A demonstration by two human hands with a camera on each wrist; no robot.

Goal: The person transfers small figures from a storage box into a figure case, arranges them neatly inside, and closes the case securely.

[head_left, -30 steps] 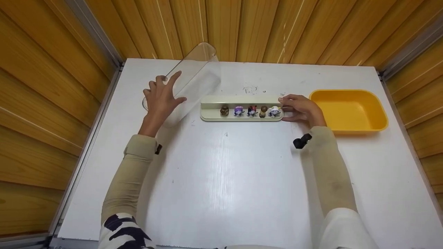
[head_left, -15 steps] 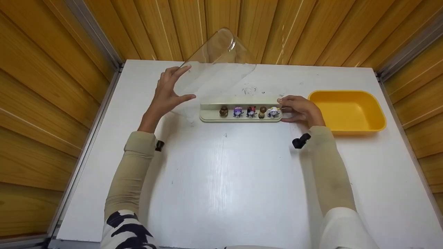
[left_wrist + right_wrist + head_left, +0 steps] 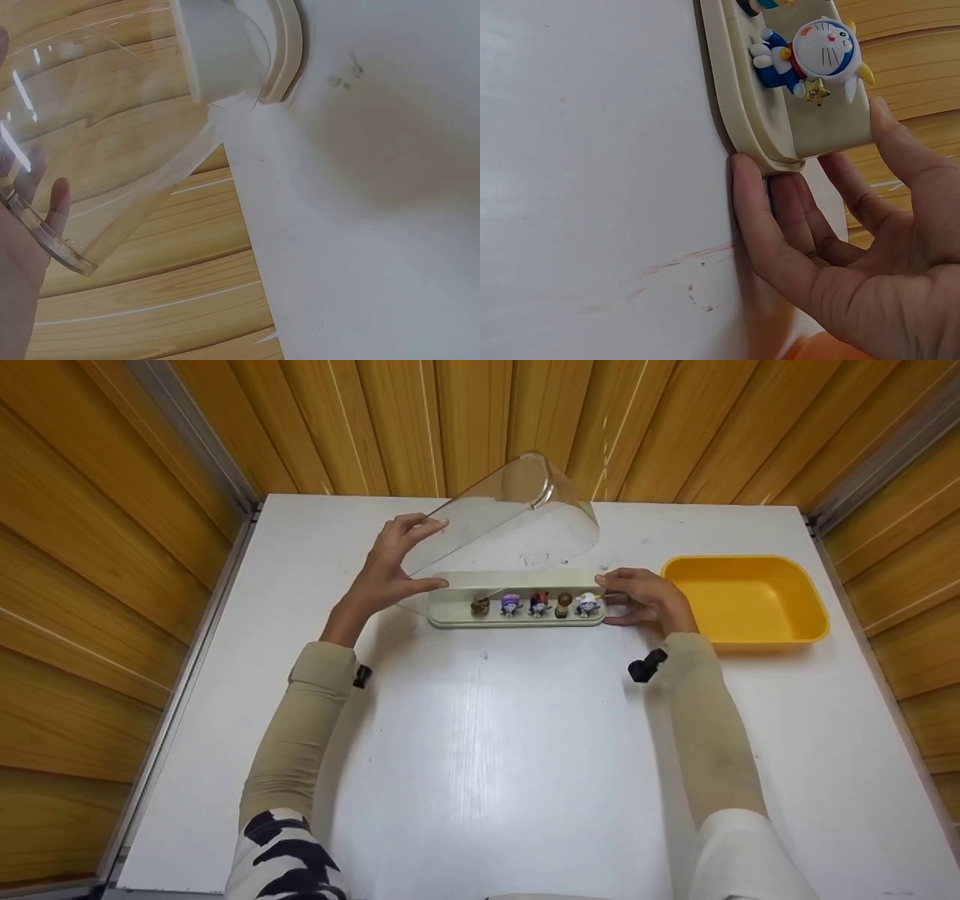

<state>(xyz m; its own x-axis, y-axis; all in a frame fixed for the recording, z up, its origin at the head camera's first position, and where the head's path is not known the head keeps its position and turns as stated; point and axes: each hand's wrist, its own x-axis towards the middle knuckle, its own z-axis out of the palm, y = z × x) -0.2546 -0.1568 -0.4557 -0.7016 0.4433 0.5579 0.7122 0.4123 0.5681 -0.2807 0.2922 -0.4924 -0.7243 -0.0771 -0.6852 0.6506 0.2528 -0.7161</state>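
A person's left hand [image 3: 382, 577] grips the near end of a clear plastic dome cover [image 3: 502, 521], thumb on one side and fingers spread along the other, holding it tilted in the air above the left end of a cream display base [image 3: 457, 615]. The cover's far end points up toward the table's back edge. The right hand [image 3: 649, 598] rests at the base's right end, thumb on the back wall and fingers lying fairly straight against the front rim. A row of five small figurines [image 3: 534, 604] stands on the base, a blue-and-white cat figure [image 3: 810, 56] nearest the right hand. The base sits toward the back of the white table [image 3: 480, 765], about midway between its side edges. A yellow tub [image 3: 750, 604] stands just beside the right hand, near the table's right edge.
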